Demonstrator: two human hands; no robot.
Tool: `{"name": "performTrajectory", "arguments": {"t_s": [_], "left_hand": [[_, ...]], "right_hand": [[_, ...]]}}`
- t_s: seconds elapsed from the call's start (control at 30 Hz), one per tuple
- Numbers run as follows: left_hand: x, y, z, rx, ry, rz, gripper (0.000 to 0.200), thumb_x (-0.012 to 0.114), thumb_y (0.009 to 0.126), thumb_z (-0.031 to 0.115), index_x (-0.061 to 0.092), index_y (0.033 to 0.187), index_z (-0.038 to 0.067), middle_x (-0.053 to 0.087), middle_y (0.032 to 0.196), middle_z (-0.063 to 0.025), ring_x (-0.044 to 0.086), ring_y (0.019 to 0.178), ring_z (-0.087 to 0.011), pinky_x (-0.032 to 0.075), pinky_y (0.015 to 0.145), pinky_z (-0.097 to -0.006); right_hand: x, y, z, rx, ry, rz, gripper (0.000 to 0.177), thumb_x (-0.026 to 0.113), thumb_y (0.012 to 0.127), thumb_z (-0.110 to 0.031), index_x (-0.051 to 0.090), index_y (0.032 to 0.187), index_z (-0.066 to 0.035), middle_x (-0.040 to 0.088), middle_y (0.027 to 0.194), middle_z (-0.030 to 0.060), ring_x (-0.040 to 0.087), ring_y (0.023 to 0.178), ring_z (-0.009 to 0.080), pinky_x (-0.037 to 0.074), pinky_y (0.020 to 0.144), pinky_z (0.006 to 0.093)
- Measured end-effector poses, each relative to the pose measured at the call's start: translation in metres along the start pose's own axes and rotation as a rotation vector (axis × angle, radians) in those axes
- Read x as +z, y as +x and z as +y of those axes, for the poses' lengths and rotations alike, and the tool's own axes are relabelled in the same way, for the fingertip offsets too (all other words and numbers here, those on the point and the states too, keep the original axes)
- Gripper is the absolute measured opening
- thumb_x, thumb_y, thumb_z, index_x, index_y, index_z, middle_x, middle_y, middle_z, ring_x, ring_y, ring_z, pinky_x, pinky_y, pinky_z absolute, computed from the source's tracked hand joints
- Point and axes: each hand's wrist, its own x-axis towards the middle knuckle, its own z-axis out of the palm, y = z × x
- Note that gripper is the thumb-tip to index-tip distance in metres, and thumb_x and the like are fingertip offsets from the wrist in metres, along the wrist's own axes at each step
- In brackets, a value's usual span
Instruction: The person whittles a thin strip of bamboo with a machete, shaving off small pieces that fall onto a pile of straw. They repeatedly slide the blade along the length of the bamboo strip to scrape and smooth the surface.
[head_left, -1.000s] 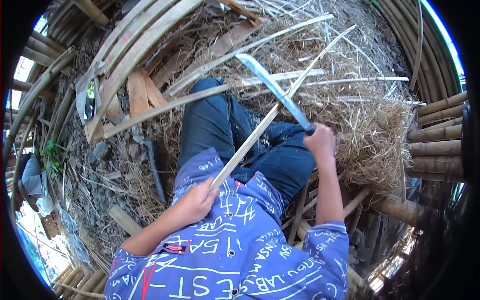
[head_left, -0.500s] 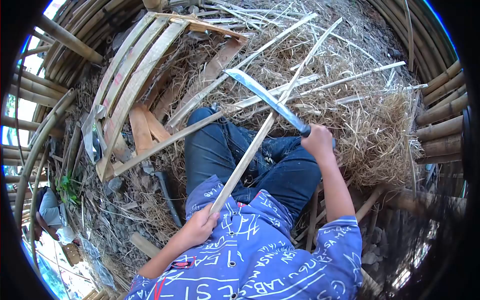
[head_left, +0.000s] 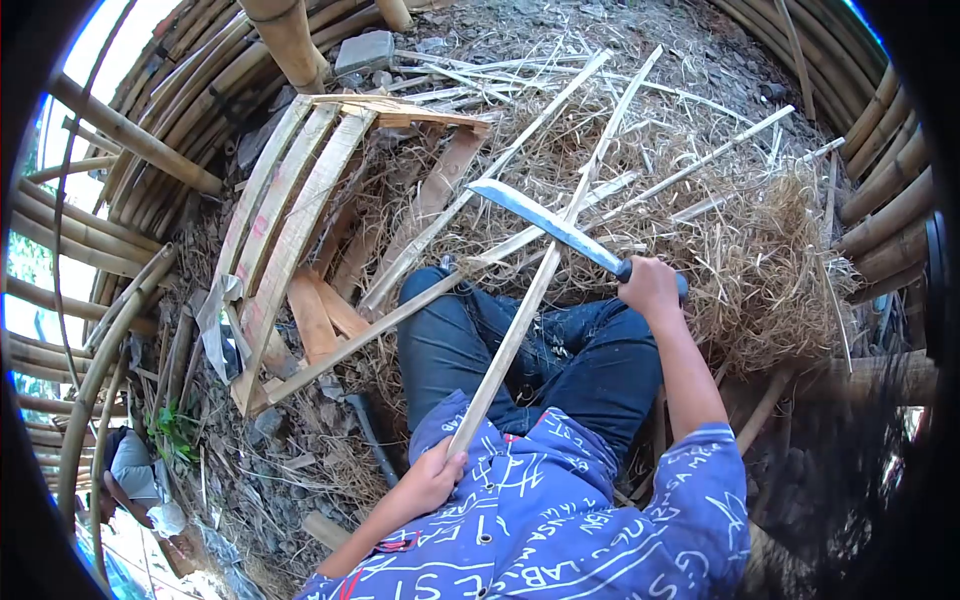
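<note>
My left hand (head_left: 432, 480), low against the shirt, is wrapped round the near end of a long pale wooden strip (head_left: 508, 355). The strip slants up and away across my lap, its far end over the shavings. In my right hand (head_left: 652, 287) is the dark handle of a machete (head_left: 540, 217), its long blade pointing left with the tip slightly upturned. The blade crosses the strip beyond my knees. Beneath both, fibrous shavings (head_left: 760, 250) and several more pale strips (head_left: 700, 160) lie on the ground.
A slatted wooden crate (head_left: 290, 215) lies tilted at the left. By my left thigh is a dark-handled tool (head_left: 372, 440). Bamboo poles (head_left: 140, 135) form walls around both sides. Another person (head_left: 135, 470) is partly visible at the far left. A grey block (head_left: 365, 52) sits at the back.
The camera view has shifted, so the scene sits a little further right. The machete blade now lies at a flatter angle across the strip. Both hands keep their hold.
</note>
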Motion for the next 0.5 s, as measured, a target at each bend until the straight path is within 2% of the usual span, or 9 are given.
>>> {"name": "performTrajectory", "arguments": {"t_s": [0.1, 0.13, 0.2, 0.27, 0.33, 0.4, 0.47, 0.5], "left_hand": [[-0.001, 0.001, -0.006, 0.070, 0.111, -0.038, 0.017, 0.044, 0.098, 0.013, 0.050, 0.107, 0.001, 0.047, 0.076, 0.0016, 0.045, 0.068, -0.0071, 0.041, 0.061, -0.0226], [-0.001, 0.000, -0.005, 0.067, 0.113, -0.051, 0.017, 0.044, 0.098, 0.013, 0.050, 0.107, 0.001, 0.047, 0.076, 0.0016, 0.045, 0.068, -0.0071, 0.041, 0.061, -0.0226], [-0.002, -0.001, 0.004, 0.034, 0.063, -0.036, 0.018, 0.044, 0.098, 0.013, 0.051, 0.108, 0.001, 0.047, 0.075, 0.0012, 0.045, 0.067, -0.0075, 0.041, 0.061, -0.0233], [0.000, -0.002, 0.004, 0.045, 0.054, -0.028, 0.017, 0.044, 0.098, 0.014, 0.051, 0.106, 0.001, 0.047, 0.075, 0.0012, 0.045, 0.067, -0.0076, 0.041, 0.061, -0.0233], [-0.001, -0.001, 0.005, 0.072, 0.046, -0.004, 0.017, 0.043, 0.098, 0.014, 0.051, 0.105, 0.001, 0.047, 0.075, 0.0011, 0.045, 0.067, -0.0078, 0.041, 0.062, -0.0234], [-0.001, -0.001, 0.000, 0.092, 0.079, 0.031, 0.016, 0.044, 0.098, 0.015, 0.052, 0.101, 0.001, 0.048, 0.075, 0.0011, 0.045, 0.067, -0.0080, 0.041, 0.062, -0.0235], [-0.006, 0.000, -0.006, 0.110, 0.095, 0.022, 0.016, 0.044, 0.098, 0.015, 0.051, 0.102, 0.001, 0.048, 0.075, 0.0010, 0.045, 0.067, -0.0082, 0.041, 0.062, -0.0235], [-0.005, 0.001, -0.007, 0.099, 0.094, 0.013, 0.016, 0.044, 0.098, 0.016, 0.050, 0.100, 0.001, 0.048, 0.072, -0.0009, 0.046, 0.065, -0.0104, 0.042, 0.061, -0.0268]], "right_hand": [[-0.028, -0.028, -0.014, -0.188, 0.078, -0.033, 0.020, 0.065, 0.061, -0.019, 0.064, 0.077, -0.008, 0.066, 0.073, 0.0171, 0.066, 0.071, 0.0330, 0.052, 0.067, 0.0431], [-0.020, -0.033, -0.013, -0.288, 0.077, -0.014, 0.019, 0.066, 0.061, -0.019, 0.064, 0.076, -0.009, 0.066, 0.072, 0.0170, 0.066, 0.072, 0.0330, 0.052, 0.067, 0.0425], [-0.033, -0.030, -0.020, -0.321, -0.005, -0.116, 0.019, 0.066, 0.061, -0.020, 0.065, 0.076, -0.008, 0.066, 0.073, 0.0170, 0.066, 0.073, 0.0332, 0.053, 0.069, 0.0420], [-0.018, -0.001, 0.000, -0.190, -0.087, -0.081, 0.020, 0.066, 0.063, -0.020, 0.067, 0.077, -0.006, 0.067, 0.077, 0.0175, 0.066, 0.077, 0.0337, 0.053, 0.073, 0.0411], [-0.023, 0.021, 0.005, 0.154, 0.007, -0.043, 0.021, 0.065, 0.066, -0.019, 0.069, 0.081, -0.004, 0.068, 0.085, 0.0193, 0.067, 0.086, 0.0333, 0.053, 0.079, 0.0409], [-0.011, 0.033, 0.010, 0.191, 0.028, -0.034, 0.021, 0.064, 0.067, -0.019, 0.069, 0.082, -0.004, 0.068, 0.086, 0.0198, 0.067, 0.086, 0.0332, 0.053, 0.079, 0.0412], [-0.008, 0.024, 0.002, 0.129, -0.027, -0.006, 0.022, 0.062, 0.068, -0.018, 0.069, 0.084, -0.004, 0.068, 0.086, 0.0204, 0.067, 0.086, 0.0344, 0.053, 0.079, 0.0420], [-0.017, 0.013, -0.005, -0.038, -0.031, -0.004, 0.022, 0.062, 0.067, -0.018, 0.068, 0.084, -0.005, 0.067, 0.085, 0.0203, 0.067, 0.081, 0.0354, 0.053, 0.076, 0.0437]]}}
